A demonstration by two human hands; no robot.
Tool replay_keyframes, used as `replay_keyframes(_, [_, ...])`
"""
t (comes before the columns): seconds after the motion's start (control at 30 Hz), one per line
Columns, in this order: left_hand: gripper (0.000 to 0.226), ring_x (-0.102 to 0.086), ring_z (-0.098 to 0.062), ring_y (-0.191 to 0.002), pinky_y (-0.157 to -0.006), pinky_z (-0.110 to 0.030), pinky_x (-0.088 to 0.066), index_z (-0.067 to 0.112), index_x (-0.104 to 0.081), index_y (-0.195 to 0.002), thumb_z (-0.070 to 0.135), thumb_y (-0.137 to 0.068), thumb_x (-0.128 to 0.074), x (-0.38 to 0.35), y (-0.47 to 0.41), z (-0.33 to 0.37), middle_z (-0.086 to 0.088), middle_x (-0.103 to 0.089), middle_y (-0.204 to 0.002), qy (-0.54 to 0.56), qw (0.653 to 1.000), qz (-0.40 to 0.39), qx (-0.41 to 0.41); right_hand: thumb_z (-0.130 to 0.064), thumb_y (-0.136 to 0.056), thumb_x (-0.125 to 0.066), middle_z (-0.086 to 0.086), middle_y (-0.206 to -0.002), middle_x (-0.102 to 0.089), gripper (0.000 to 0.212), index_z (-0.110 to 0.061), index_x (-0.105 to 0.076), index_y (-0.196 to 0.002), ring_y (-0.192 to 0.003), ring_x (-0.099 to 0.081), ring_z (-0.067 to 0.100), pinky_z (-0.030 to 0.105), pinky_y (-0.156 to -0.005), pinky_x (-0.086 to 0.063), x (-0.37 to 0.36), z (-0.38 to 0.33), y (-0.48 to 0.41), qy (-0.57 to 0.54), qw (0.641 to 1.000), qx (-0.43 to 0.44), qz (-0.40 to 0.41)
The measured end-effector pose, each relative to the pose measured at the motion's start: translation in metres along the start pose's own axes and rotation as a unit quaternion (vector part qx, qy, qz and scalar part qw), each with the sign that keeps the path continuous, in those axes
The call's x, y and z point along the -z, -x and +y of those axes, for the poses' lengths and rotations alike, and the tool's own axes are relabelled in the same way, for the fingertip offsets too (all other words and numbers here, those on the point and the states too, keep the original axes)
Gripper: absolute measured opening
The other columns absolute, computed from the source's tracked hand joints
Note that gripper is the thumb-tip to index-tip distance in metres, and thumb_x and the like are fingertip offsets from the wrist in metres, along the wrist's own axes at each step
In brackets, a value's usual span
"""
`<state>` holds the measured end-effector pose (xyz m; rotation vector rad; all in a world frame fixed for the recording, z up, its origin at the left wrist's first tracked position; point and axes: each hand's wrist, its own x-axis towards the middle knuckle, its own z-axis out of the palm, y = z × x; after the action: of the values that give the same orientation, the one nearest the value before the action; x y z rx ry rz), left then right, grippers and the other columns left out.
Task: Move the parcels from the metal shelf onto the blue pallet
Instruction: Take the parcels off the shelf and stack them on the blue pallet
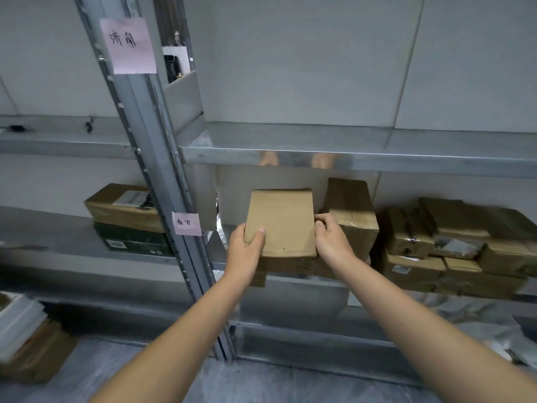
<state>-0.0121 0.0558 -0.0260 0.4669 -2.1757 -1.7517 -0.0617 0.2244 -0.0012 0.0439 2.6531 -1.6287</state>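
Note:
A plain brown cardboard parcel (282, 222) lies on the middle level of the metal shelf (290, 158), stacked on another box. My left hand (245, 245) grips its left front corner, thumb on top. My right hand (331, 239) grips its right edge, fingers curled between it and a taller taped parcel (353, 216) beside it. More brown parcels (453, 245) are heaped to the right on the same level. The blue pallet is out of view.
A grey shelf upright (162, 181) with two pink paper labels stands left of my hands. Left of it sit a brown box (122, 207) on a dark green box (130, 241). A white and brown stack (26, 335) rests at lower left. Grey floor below.

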Motion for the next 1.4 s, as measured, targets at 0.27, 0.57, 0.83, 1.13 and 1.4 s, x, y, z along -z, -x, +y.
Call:
replay_keyframes(0.27, [0.041,-0.052,-0.012,-0.108,-0.088,-0.026,-0.038,0.024,-0.054,-0.129,0.045,-0.093,-0.055,-0.017,0.061,-0.011,0.001,-0.046,-0.125,-0.029,0.999,0.023,0.001,-0.039,-0.101,-0.037,0.008,-0.134,-0.049,0.032,-0.019,-0.048,-0.124,-0.120,-0.047,0.024,0.040,-0.101,-0.039,0.031,0.035,0.025,-0.034,0.997,-0.058,-0.032])
replay_keyframes(0.57, [0.030,-0.051,-0.014,-0.102,-0.077,-0.032,-0.048,0.034,-0.034,-0.124,0.025,-0.099,-0.050,-0.022,0.074,-0.009,-0.008,-0.042,-0.125,-0.009,1.000,0.022,-0.005,-0.059,-0.087,-0.055,0.004,-0.125,-0.056,0.067,-0.015,-0.040,-0.136,-0.111,-0.057,0.022,0.041,-0.092,-0.052,0.044,0.034,0.040,-0.214,0.949,-0.117,-0.200])
replay_keyframes(0.83, [0.111,-0.041,-0.029,-0.129,-0.104,-0.051,-0.043,0.044,-0.021,-0.135,0.094,-0.044,-0.058,-0.045,0.076,0.000,-0.003,-0.031,-0.144,-0.044,0.990,-0.103,0.081,-0.057,-0.074,-0.072,-0.001,-0.111,-0.052,0.077,-0.028,-0.023,-0.126,-0.097,-0.060,0.017,0.032,-0.068,-0.054,0.046,0.041,0.042,-0.202,0.956,-0.096,-0.189])
replay_keyframes(1.13, [0.102,-0.059,-0.023,-0.106,-0.086,-0.044,-0.056,0.044,-0.029,-0.129,0.085,-0.044,-0.065,-0.043,0.076,0.009,-0.002,-0.049,-0.129,0.025,0.984,-0.127,0.120,-0.063,-0.095,-0.030,-0.002,-0.112,-0.063,0.034,-0.039,-0.052,-0.109,-0.099,-0.062,0.017,0.038,-0.076,-0.056,0.056,0.038,0.040,-0.216,0.958,-0.097,-0.165])
replay_keyframes(1.4, [0.081,-0.061,-0.030,-0.114,-0.088,-0.055,-0.055,0.029,-0.051,-0.131,0.074,-0.065,-0.061,-0.046,0.076,0.037,-0.007,-0.065,-0.124,0.172,0.956,-0.204,0.124,-0.079,-0.078,-0.048,0.002,-0.108,-0.069,0.057,-0.031,-0.064,-0.106,-0.102,-0.064,0.024,0.042,-0.083,-0.056,0.059,0.038,0.036,-0.223,0.935,-0.132,-0.243])
